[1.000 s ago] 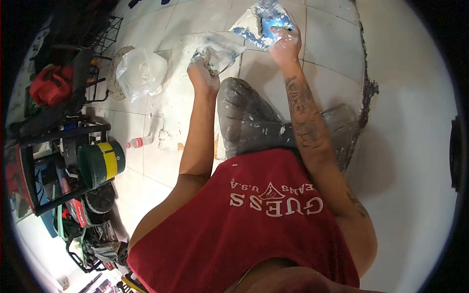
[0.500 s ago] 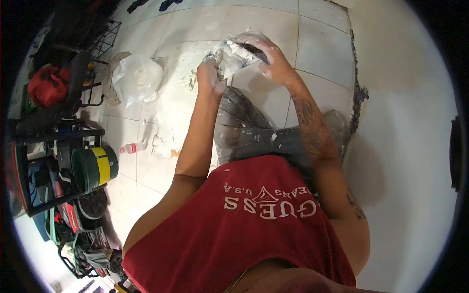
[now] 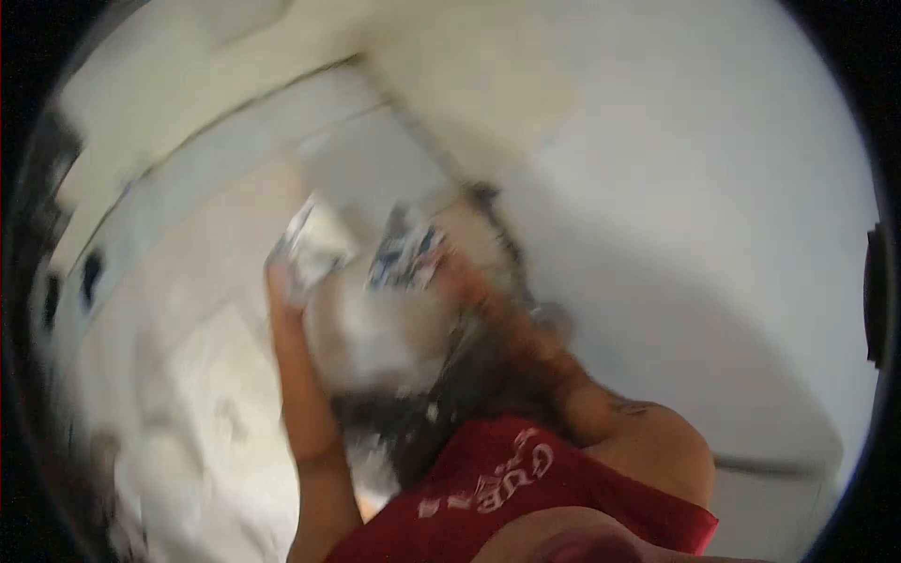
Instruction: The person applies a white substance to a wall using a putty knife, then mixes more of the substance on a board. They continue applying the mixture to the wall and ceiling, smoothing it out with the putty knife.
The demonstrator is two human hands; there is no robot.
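Note:
The whole view is smeared by motion. My left hand [image 3: 289, 281] is closed round the lower edge of a flat, white-smeared plate [image 3: 321, 242], its exact kind blurred. Across from it, my right hand [image 3: 458, 274] grips a flat blue-and-white piece [image 3: 405, 260], patchy with what looks like white paste. The two pieces are held apart, with a gap between them, above the tiled floor. Finger details on both hands are lost in the blur.
A pale wall [image 3: 648, 188] rises at the right, meeting the tiled floor [image 3: 221, 230] along a dark, rough edge [image 3: 502, 220]. Dark trousers with white spots [image 3: 413, 413] cover my legs. Small dark items [image 3: 91, 272] lie at the far left.
The view has swung toward the wall and its corner. My hands, close together before over white paste, are now farther apart, each with its own piece. The rack and bottle have left the view.

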